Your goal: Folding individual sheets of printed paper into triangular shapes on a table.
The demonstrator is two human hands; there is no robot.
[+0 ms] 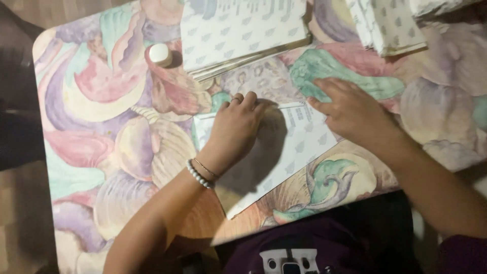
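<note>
While white patterned sheet (284,152) lies flat on desk (101,127), left hand (236,127) presses its upper left part, right hand (350,109) flat on its top right edge, neither grasping.

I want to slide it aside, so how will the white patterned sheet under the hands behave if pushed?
The sheet looks thin and flat, so probably light and floppy. It lies on a smooth-looking tablecloth, so it may slide easily. Both the left hand and right hand press it, hinting it shifts or springs up.
</note>
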